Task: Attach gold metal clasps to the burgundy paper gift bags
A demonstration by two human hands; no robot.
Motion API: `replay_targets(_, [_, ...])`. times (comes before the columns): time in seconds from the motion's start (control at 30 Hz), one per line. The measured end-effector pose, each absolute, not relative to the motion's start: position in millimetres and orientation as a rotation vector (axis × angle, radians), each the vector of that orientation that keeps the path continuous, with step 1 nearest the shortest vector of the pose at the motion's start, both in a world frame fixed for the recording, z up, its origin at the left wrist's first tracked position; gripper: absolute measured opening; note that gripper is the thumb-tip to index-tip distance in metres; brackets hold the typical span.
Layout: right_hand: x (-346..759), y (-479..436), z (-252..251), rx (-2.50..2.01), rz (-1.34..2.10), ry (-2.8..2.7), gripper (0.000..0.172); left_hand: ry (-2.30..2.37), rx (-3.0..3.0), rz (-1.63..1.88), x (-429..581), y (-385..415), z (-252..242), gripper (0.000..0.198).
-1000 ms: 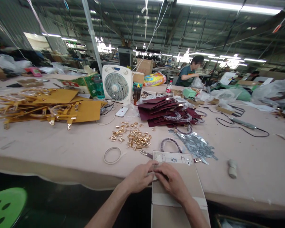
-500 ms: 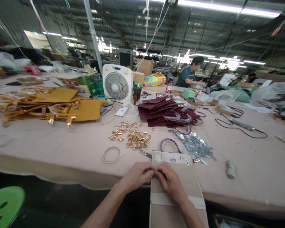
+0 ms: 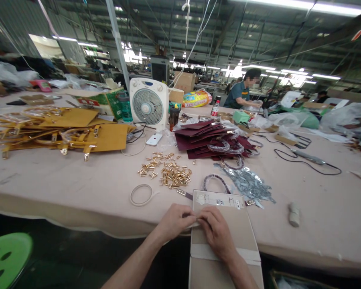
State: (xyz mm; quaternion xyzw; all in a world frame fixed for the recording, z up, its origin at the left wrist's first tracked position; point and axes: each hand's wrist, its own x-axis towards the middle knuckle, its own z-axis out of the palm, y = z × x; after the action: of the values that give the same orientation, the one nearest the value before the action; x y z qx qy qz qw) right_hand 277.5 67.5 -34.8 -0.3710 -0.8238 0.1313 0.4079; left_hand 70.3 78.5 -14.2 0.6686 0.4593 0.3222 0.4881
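Note:
My left hand (image 3: 178, 220) is closed in a pinch at the left edge of a beige bag panel (image 3: 237, 226). A thin pale strip of tape (image 3: 193, 226) shows just under its fingertips. My right hand (image 3: 217, 233) lies over the panel, its thumb and forefinger pinched against the left fingertips, partly hiding the strip. The panel hangs over the table's front edge, with a whitish band (image 3: 248, 254) across it and metal prongs in its top strip (image 3: 219, 201). Beyond its top edge lie a wrapped dark handle (image 3: 215, 178) and strap ends with gold buckles (image 3: 250, 203).
A tape roll (image 3: 141, 195), gold fittings (image 3: 176, 176) and grey metal plates (image 3: 249, 185) lie around the panel. Maroon bag pieces (image 3: 198, 138), yellow ones (image 3: 108, 138), a fan (image 3: 148, 103) and a phone (image 3: 154, 139) sit farther back. Another person (image 3: 239, 94) works across the table.
The two hands stay together at the panel's left edge; the pale strip shows more under the left fingers. The view has shifted slightly.

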Motion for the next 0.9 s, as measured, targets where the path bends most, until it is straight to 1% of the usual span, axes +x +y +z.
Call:
replay_targets(0.2, [276.8, 64.9, -37.3, -0.875, 0.176, -2.060, 0.017, 1.117, 1.447, 0.803, 72.7, 83.5, -12.2, 0.023])
replay_targets(0.37, [279.7, 61.9, -36.4, -0.839, 0.144, -2.053, 0.017, 1.099, 1.421, 0.759, 70.0, 88.6, -13.7, 0.024])
replay_targets(0.5, [286.9, 42.7, -36.4, -0.802, 0.211, -2.129, 0.015, 1.155, 1.382, 0.755, 68.3, 93.8, -16.5, 0.025])
replay_targets(0.67, [307.6, 12.1, -34.6, -0.679, 0.439, -2.238, 0.009, 1.123, 1.374, 0.722, 69.5, 96.4, -17.6, 0.024])
replay_targets(0.77, [327.1, 17.8, -24.7, -0.783, 0.524, -2.119, 0.010, 1.097, 1.439, 0.649, 73.0, 94.0, -15.6, 0.022])
replay_targets(0.9, [352.5, 57.4, -1.0, -1.149, 0.484, -1.895, 0.013, 1.104, 1.520, 0.597, 77.0, 91.7, -14.0, 0.027])
